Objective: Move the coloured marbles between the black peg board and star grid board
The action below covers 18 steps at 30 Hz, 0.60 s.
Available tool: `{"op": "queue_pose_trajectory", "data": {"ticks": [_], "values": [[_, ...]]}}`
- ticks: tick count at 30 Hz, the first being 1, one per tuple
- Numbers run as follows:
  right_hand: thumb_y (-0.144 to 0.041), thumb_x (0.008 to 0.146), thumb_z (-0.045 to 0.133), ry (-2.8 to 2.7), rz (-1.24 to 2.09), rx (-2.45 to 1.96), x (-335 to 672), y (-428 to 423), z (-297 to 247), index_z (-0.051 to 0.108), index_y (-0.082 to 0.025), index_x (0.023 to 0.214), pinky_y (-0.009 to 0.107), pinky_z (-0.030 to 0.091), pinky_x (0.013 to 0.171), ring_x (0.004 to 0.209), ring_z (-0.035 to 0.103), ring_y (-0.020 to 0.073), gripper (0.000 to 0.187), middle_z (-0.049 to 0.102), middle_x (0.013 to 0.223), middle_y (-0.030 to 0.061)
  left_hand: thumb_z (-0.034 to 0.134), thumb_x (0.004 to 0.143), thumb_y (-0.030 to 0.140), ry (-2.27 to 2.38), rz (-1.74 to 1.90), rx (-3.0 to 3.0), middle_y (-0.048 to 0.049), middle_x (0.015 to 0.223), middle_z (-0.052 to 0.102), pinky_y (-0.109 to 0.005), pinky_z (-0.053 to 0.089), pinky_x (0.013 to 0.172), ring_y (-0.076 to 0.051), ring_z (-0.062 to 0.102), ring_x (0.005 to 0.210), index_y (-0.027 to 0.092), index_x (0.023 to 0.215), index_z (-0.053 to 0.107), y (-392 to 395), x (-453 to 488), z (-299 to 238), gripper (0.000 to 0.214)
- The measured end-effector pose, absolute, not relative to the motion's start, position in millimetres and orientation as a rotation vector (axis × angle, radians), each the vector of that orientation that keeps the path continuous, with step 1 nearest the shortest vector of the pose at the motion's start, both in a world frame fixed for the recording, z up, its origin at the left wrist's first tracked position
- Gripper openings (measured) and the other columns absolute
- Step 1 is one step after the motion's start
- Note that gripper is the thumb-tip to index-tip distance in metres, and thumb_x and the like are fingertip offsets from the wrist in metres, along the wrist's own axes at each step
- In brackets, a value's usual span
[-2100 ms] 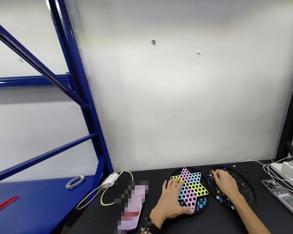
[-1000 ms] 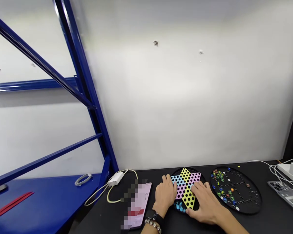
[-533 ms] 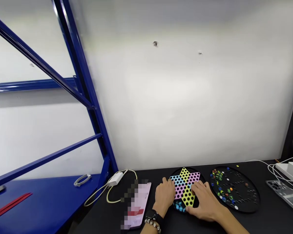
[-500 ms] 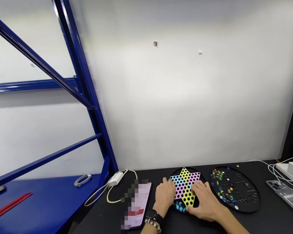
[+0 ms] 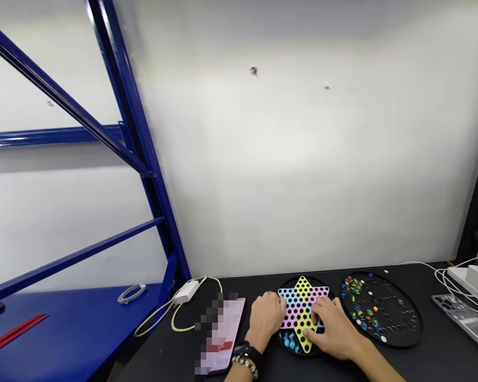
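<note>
A star-shaped plate (image 5: 302, 313) with pink, yellow and pale blue points and rows of black holes lies over a round black tray (image 5: 298, 347). My left hand (image 5: 266, 319) grips its left side, and my right hand (image 5: 331, 333) presses its fingers onto the right side. Blue marbles (image 5: 290, 342) lie in the tray below the plate. To the right sits a black oval board (image 5: 398, 318) holding several coloured marbles (image 5: 354, 286). A watch (image 5: 250, 350) and beaded bracelet (image 5: 245, 363) circle my left wrist.
A pixelated phone (image 5: 223, 334) lies left of my left hand, beside a white charger (image 5: 186, 292) and its cable. A power strip (image 5: 468, 278) and a flat grey panel (image 5: 466, 326) are at the right. A blue metal shelf (image 5: 63, 323) stands at the left.
The star plate has turned, bringing a yellow point to the top instead of pink. My right hand has moved from the oval board onto the plate, and both hands now hold it.
</note>
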State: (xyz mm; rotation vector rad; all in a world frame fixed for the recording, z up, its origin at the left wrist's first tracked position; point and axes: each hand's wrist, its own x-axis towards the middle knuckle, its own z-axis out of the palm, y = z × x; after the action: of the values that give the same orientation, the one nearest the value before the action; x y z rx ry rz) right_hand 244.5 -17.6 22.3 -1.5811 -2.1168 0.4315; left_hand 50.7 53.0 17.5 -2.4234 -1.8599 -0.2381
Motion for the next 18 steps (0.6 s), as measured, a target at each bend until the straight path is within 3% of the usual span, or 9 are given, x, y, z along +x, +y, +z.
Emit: {"op": "queue_pose_trajectory", "data": {"ticks": [9,15,18], "values": [[-0.040,0.084,0.055,-2.070,0.411,-1.516,247,-13,15,0.049,-0.021,0.070,0.033,0.037,0.082,0.082,0.054,0.0179,0.024,0.060,0.083,-0.0003,0.032,0.098,0.028,-2.140,-0.399,-2.315,-0.0105,0.082,0.071,-0.029,0.040,0.066,-0.023,0.067,0.081,0.016,0.075,0.068,66,36,28,0.045],[-0.053,0.090,0.043,-1.527,0.738,-1.407,237,0,12,0.047,-0.021,0.061,0.026,0.035,0.059,0.061,0.046,0.0141,0.044,0.050,0.061,-0.0022,0.010,0.103,0.028,-2.115,-0.618,-2.312,-0.0079,0.067,0.068,-0.029,0.034,0.059,-0.019,0.062,0.063,0.018,0.065,0.064,58,48,47,0.066],[-0.057,0.091,0.038,-1.433,0.832,-1.382,225,-1,11,0.046,-0.021,0.061,0.026,0.034,0.058,0.060,0.042,0.0142,0.048,0.045,0.059,-0.0027,0.023,0.101,0.033,-2.021,-0.675,-2.394,-0.0074,0.072,0.070,-0.028,0.035,0.061,-0.020,0.064,0.069,0.019,0.066,0.065,47,71,43,0.056]]}}
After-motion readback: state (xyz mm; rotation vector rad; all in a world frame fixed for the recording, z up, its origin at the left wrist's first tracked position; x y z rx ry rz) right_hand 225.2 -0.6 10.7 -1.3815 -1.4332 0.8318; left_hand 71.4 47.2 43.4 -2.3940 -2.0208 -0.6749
